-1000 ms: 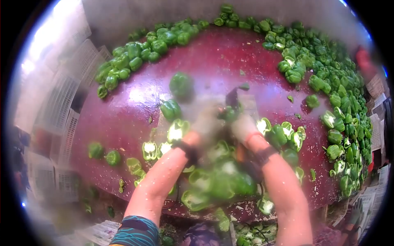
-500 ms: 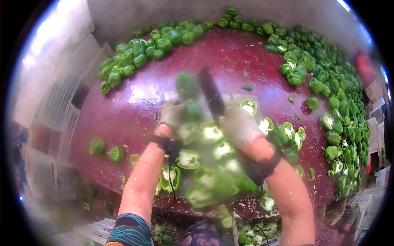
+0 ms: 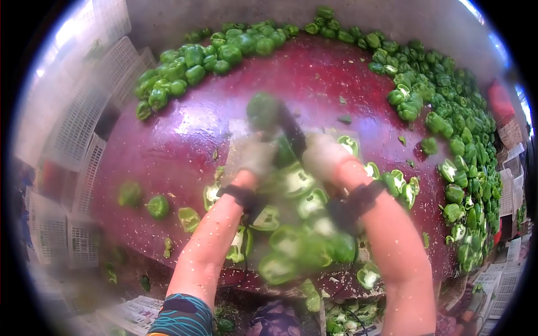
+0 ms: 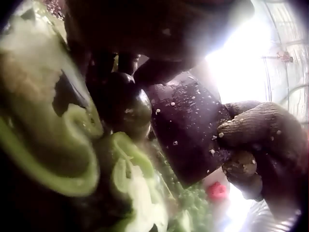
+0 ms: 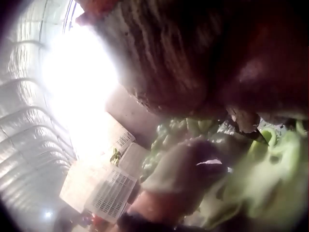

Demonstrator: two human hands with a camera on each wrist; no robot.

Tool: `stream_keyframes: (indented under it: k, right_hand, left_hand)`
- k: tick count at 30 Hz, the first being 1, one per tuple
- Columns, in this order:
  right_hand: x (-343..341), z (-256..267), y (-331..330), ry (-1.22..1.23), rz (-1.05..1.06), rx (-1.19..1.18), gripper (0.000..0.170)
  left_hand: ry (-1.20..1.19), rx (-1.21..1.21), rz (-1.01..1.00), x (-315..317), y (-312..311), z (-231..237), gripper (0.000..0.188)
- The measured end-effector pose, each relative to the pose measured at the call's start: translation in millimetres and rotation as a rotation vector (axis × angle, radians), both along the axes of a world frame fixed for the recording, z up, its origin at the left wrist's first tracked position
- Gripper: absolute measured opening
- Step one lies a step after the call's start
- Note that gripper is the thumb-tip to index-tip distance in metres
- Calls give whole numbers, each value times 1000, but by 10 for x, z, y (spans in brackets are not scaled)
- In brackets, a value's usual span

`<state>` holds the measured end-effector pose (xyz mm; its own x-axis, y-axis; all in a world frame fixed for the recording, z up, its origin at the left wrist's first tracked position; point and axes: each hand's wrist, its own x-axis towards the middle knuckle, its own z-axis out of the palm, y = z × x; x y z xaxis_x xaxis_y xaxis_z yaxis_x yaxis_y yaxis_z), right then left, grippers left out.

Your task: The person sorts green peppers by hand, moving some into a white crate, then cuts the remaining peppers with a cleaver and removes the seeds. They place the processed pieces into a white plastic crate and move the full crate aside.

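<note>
Both hands wear pale gloves over the work spot in the head view. My left hand (image 3: pixel 255 155) grips a whole green bell pepper (image 3: pixel 284 151), partly hidden behind the fingers; the pepper shows dark and glossy in the left wrist view (image 4: pixel 137 113). My right hand (image 3: pixel 325 157) grips a knife (image 3: pixel 291 131) with a broad dark blade, slanting up and left beside that pepper. Seeds stick to the blade (image 4: pixel 188 130). Cut pepper halves (image 3: pixel 311 203) lie nearer the body, pale insides showing. Another whole pepper (image 3: pixel 262 111) sits just beyond the left hand.
Beneath the hands, a pale board (image 3: pixel 238 130) lies on the red table (image 3: pixel 330 73). Whole peppers are heaped at the back left (image 3: pixel 193 59), with a larger pile along the right (image 3: pixel 462 123). White plastic crates (image 3: pixel 81 126) stand at left. Two loose peppers (image 3: pixel 158 206) lie front left.
The hands parted from a pepper between them, and fresh halves now show there. My left hand took hold of another pepper and moved right with it, toward the raised knife.
</note>
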<state>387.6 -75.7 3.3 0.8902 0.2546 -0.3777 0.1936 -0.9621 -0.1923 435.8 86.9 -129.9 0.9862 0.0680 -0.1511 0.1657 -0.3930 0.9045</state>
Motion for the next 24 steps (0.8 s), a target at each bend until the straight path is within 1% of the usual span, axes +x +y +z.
stream_keyframes:
  k: [1, 4, 5, 8, 9, 10, 12, 14, 15, 16, 17, 18, 19, 20, 21, 23, 24]
  right_hand:
    - [37, -96, -88, -42, 125, -35, 25]
    - [79, 6, -93, 35, 75, -47, 30]
    - [109, 22, -82, -24, 380, -278, 28]
    - [117, 139, -49, 34, 38, 13, 26]
    - [201, -2, -92, 2, 216, -94, 25]
    - [247, -55, -85, -7, 219, -96, 24]
    - [319, -143, 3, -20, 229, -89, 23]
    - [448, -139, 15, -28, 410, -178, 21]
    - [486, -119, 2, -29, 495, -222, 20]
    - [514, -100, 18, 20, 448, -218, 20]
    - [543, -68, 50, 63, 401, -216, 19]
    - [576, -49, 66, 104, 352, -213, 19]
    - [608, -65, 54, 45, 567, -371, 18]
    - [631, -121, 41, 57, 469, -296, 18]
    - [645, -188, 36, 70, 369, -221, 18]
    - [660, -289, 7, 82, 249, -135, 17]
    - [660, -304, 14, 77, 231, -118, 17]
  left_hand:
    - [-22, 9, -11, -16, 1, 12, 30]
    - [-120, 229, -30, -85, -40, 162, 31]
    - [-101, 184, -33, -80, -29, 137, 31]
    - [-59, 41, -32, -29, -6, 43, 30]
    - [-46, -12, -25, -20, -6, -2, 29]
    - [-31, -64, -18, -14, -2, -55, 28]
    - [-58, -48, -22, -72, 47, -8, 25]
    - [-95, -51, -51, -104, 82, -74, 24]
    - [-122, -59, -82, -123, 76, -20, 23]
    - [-12, -133, -36, -144, 53, 50, 22]
    - [94, -204, 19, -193, 12, 250, 21]
    - [69, -216, 8, -159, 29, 191, 23]
    - [45, -230, -4, -112, 61, 81, 25]
    - [24, -247, -15, -94, 53, 9, 28]
    - [-29, -190, -48, -173, -12, 204, 32]
    - [-135, -75, -112, -430, -146, 539, 40]
    - [-161, 146, -60, -546, -226, 516, 44]
